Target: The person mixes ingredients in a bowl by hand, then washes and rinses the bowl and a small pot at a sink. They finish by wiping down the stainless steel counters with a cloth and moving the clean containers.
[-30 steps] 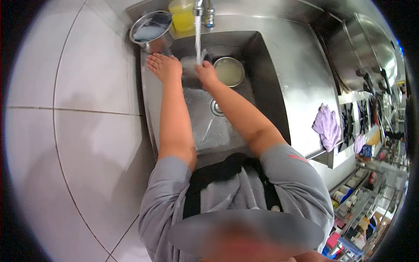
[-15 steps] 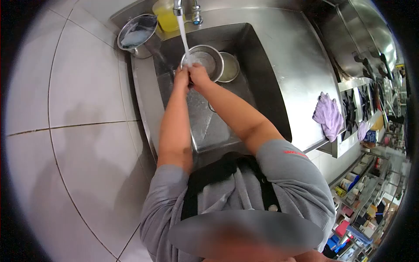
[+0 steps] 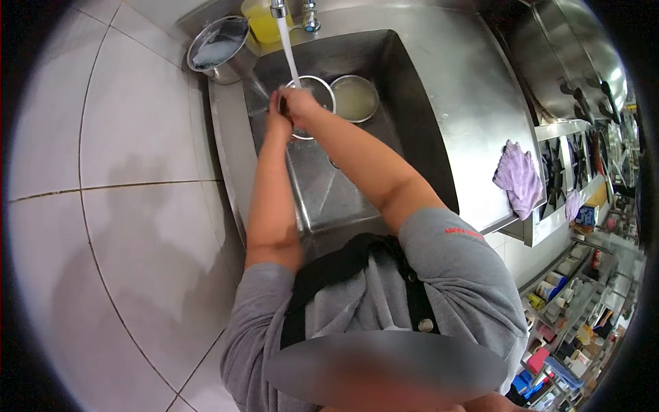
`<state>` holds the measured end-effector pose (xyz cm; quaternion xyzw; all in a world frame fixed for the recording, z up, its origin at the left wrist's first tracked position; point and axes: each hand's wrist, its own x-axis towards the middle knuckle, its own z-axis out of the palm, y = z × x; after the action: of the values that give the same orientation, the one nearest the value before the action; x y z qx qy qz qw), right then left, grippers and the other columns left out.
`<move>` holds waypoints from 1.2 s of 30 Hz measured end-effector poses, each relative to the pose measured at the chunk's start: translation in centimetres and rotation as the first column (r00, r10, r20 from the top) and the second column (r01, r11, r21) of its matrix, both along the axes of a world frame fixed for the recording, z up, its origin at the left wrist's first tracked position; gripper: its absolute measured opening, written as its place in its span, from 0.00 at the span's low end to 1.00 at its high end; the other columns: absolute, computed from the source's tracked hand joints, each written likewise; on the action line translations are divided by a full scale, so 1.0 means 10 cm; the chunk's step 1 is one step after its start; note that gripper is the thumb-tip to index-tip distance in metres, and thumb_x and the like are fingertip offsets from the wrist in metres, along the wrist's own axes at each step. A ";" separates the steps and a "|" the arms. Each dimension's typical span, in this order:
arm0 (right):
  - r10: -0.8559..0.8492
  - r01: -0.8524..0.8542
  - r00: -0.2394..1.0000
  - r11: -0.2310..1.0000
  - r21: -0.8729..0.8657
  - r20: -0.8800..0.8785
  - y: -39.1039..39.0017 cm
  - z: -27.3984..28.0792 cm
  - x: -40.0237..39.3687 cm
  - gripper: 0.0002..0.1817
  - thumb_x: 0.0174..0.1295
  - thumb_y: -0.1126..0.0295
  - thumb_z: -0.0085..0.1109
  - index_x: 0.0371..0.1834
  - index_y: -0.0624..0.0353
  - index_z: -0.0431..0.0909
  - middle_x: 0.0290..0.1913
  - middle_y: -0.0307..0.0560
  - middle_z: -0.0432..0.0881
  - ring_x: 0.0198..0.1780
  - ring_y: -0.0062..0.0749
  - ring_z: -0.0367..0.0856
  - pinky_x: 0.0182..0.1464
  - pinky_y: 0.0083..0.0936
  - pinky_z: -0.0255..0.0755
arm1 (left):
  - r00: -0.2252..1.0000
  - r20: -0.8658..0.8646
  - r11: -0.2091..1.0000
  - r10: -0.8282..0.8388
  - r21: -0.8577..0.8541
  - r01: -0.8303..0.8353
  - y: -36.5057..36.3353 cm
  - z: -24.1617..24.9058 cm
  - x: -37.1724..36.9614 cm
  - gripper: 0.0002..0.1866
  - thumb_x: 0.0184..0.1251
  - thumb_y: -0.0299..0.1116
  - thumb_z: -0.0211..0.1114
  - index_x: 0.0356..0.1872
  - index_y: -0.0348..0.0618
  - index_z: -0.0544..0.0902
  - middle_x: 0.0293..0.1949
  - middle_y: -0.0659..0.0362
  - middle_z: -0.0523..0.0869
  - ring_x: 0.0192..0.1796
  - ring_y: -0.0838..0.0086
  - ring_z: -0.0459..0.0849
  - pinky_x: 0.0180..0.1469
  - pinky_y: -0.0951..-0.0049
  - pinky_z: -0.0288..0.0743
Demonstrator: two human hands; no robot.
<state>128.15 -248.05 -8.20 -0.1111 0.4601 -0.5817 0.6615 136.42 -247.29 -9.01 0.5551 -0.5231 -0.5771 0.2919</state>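
Note:
A round metal bowl point(image 3: 323, 98) is in the sink, below the stream of running water point(image 3: 286, 51). At its left side, my left hand point(image 3: 278, 122) is closed on the rim, its fingers partly hidden. My right hand point(image 3: 300, 105) lies over the bowl's left part, close to my left hand, with curled fingers. Whether it grips the rim or holds something small cannot be seen. Just right of this bowl sits a second metal bowl point(image 3: 355, 99) with cloudy, pale liquid inside.
The deep steel sink point(image 3: 336, 199) has a faucet point(image 3: 278, 9) at its back. A metal pot point(image 3: 230, 69) with suds stands at the back left, beside a yellow container point(image 3: 264, 24). A purple cloth point(image 3: 518, 180) lies on the right counter, near a large pot point(image 3: 573, 58) and a stove.
The held bowl has shifted left and down, away from the second bowl, which now shows more fully. My right hand has moved slightly left and up. Water keeps running.

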 end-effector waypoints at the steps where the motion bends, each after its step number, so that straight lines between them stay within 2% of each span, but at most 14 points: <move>1: 0.059 -0.061 0.996 0.998 -0.027 -0.069 0.16 0.18 -0.04 0.13 0.61 0.64 0.50 0.28 0.63 0.76 0.23 0.46 0.74 0.27 0.35 0.71 0.31 0.33 0.65 | 1.000 -0.013 0.999 -0.018 0.038 0.019 0.07 0.21 0.04 0.29 0.65 0.25 0.44 0.67 0.62 0.55 0.59 0.50 0.68 0.52 0.56 0.75 0.37 0.49 0.79; 4: -0.084 0.070 0.973 0.995 -0.070 -0.215 0.13 -0.15 -0.25 0.11 0.61 0.65 0.49 0.28 0.61 0.76 0.25 0.45 0.75 0.30 0.34 0.73 0.33 0.31 0.67 | 0.989 0.131 0.995 -0.067 0.088 0.055 0.14 0.26 0.09 0.34 0.59 0.20 0.45 0.67 0.60 0.55 0.60 0.52 0.68 0.54 0.54 0.74 0.38 0.49 0.79; 5: -0.212 0.213 0.976 0.976 -0.030 0.048 0.15 0.00 -0.30 0.07 0.60 0.70 0.48 0.30 0.60 0.74 0.26 0.42 0.73 0.31 0.32 0.73 0.34 0.30 0.68 | 0.977 0.199 0.994 -0.077 0.097 0.059 0.12 0.18 0.09 0.36 0.56 0.17 0.45 0.67 0.59 0.55 0.60 0.52 0.67 0.55 0.53 0.73 0.40 0.50 0.80; 9: -0.428 0.444 0.893 0.887 -0.127 0.138 0.42 0.21 -0.09 0.07 0.61 0.73 0.45 0.39 0.62 0.71 0.31 0.42 0.71 0.35 0.29 0.72 0.37 0.27 0.70 | 0.982 0.121 0.990 -0.143 0.009 0.143 0.10 -0.07 0.03 0.36 0.54 0.17 0.46 0.66 0.59 0.57 0.56 0.52 0.71 0.53 0.56 0.75 0.33 0.52 0.80; 10: -0.203 0.212 0.977 0.921 -0.328 0.061 0.52 0.18 -0.05 0.11 0.62 0.69 0.47 0.43 0.64 0.70 0.34 0.43 0.72 0.39 0.29 0.73 0.42 0.27 0.71 | 0.990 0.045 0.990 -0.134 0.044 0.132 0.10 0.00 0.04 0.35 0.54 0.17 0.46 0.65 0.59 0.58 0.55 0.52 0.72 0.50 0.57 0.76 0.31 0.54 0.80; 12: -0.139 -0.081 0.907 0.868 -0.490 -0.396 0.93 0.25 -0.06 0.09 0.61 0.68 0.48 0.40 0.61 0.72 0.35 0.47 0.76 0.42 0.34 0.75 0.48 0.31 0.70 | 0.988 -0.108 0.986 -0.112 0.112 0.124 0.09 0.18 0.04 0.33 0.55 0.18 0.47 0.63 0.57 0.60 0.51 0.53 0.74 0.44 0.59 0.79 0.28 0.58 0.80; 15: -0.019 -0.586 0.011 0.810 -0.021 -1.000 1.53 0.45 -0.40 0.08 0.60 0.66 0.49 0.38 0.55 0.75 0.35 0.46 0.80 0.46 0.38 0.77 0.55 0.38 0.64 | 0.986 0.035 0.969 -0.166 0.192 0.156 0.32 0.92 -0.04 0.27 0.55 0.20 0.48 0.59 0.49 0.63 0.47 0.54 0.75 0.42 0.61 0.79 0.28 0.59 0.79; 18: -0.329 -0.680 -0.321 0.733 -0.026 -0.888 1.66 0.32 -0.83 0.08 0.58 0.63 0.52 0.34 0.53 0.76 0.32 0.44 0.81 0.42 0.42 0.78 0.55 0.42 0.62 | 0.957 0.149 0.937 -0.249 0.287 0.199 0.30 0.93 -0.03 0.22 0.56 0.24 0.51 0.55 0.45 0.67 0.43 0.54 0.77 0.39 0.63 0.80 0.32 0.60 0.79; 22: -0.209 -0.617 -0.119 0.782 -0.093 -0.971 1.78 0.70 -0.85 0.10 0.57 0.61 0.53 0.32 0.55 0.75 0.29 0.43 0.80 0.38 0.38 0.78 0.53 0.39 0.64 | 0.864 0.232 0.885 -0.446 0.260 0.387 -0.04 1.03 -0.10 0.16 0.60 0.35 0.57 0.48 0.43 0.71 0.37 0.56 0.78 0.34 0.67 0.78 0.35 0.64 0.77; 23: -0.074 -0.513 0.125 0.849 -0.128 -0.989 1.78 0.70 -0.87 0.11 0.58 0.61 0.52 0.33 0.56 0.75 0.30 0.44 0.80 0.38 0.37 0.78 0.52 0.39 0.64 | 0.932 0.102 0.918 -0.348 0.239 0.317 -0.05 1.11 -0.16 0.19 0.60 0.44 0.60 0.47 0.43 0.73 0.36 0.58 0.77 0.32 0.70 0.76 0.36 0.66 0.75; 25: 0.093 -0.282 0.608 0.954 -0.105 -0.789 1.76 0.63 -0.89 0.13 0.61 0.60 0.51 0.35 0.58 0.75 0.32 0.46 0.80 0.39 0.35 0.77 0.49 0.37 0.66 | 0.973 -0.113 0.965 -0.200 0.149 0.216 -0.28 1.06 -0.26 0.14 0.62 0.34 0.58 0.46 0.38 0.74 0.37 0.56 0.78 0.32 0.73 0.77 0.36 0.72 0.77; 28: -0.026 0.025 0.960 1.000 -0.007 -0.278 1.80 0.62 -0.89 0.17 0.63 0.57 0.47 0.40 0.62 0.75 0.39 0.51 0.79 0.40 0.36 0.76 0.46 0.37 0.68 | 0.969 -0.208 0.987 -0.130 0.069 0.147 -0.36 1.16 -0.45 0.12 0.64 0.27 0.55 0.48 0.34 0.73 0.38 0.55 0.79 0.34 0.73 0.79 0.37 0.78 0.77; 32: -0.075 0.058 0.974 0.994 0.088 0.216 1.77 0.23 -0.93 0.21 0.63 0.57 0.47 0.46 0.67 0.73 0.46 0.55 0.77 0.45 0.42 0.77 0.51 0.40 0.68 | 0.994 -0.094 0.996 -0.064 0.059 0.069 -0.29 1.25 -0.54 0.08 0.64 0.27 0.54 0.41 0.37 0.76 0.27 0.59 0.79 0.24 0.74 0.78 0.25 0.79 0.74; 36: -0.009 -0.010 0.989 0.991 0.130 0.146 1.66 0.54 -0.99 0.23 0.60 0.57 0.53 0.47 0.68 0.71 0.45 0.52 0.77 0.43 0.40 0.78 0.49 0.39 0.70 | 0.931 0.317 0.983 -0.180 0.097 0.157 -0.37 1.18 -0.39 0.13 0.64 0.40 0.53 0.32 0.42 0.78 0.19 0.60 0.78 0.20 0.74 0.76 0.20 0.76 0.67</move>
<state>118.28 -231.44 -2.85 -0.0248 0.4473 -0.5567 0.6996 132.50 -251.02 2.80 0.6053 -0.5892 -0.5187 0.1317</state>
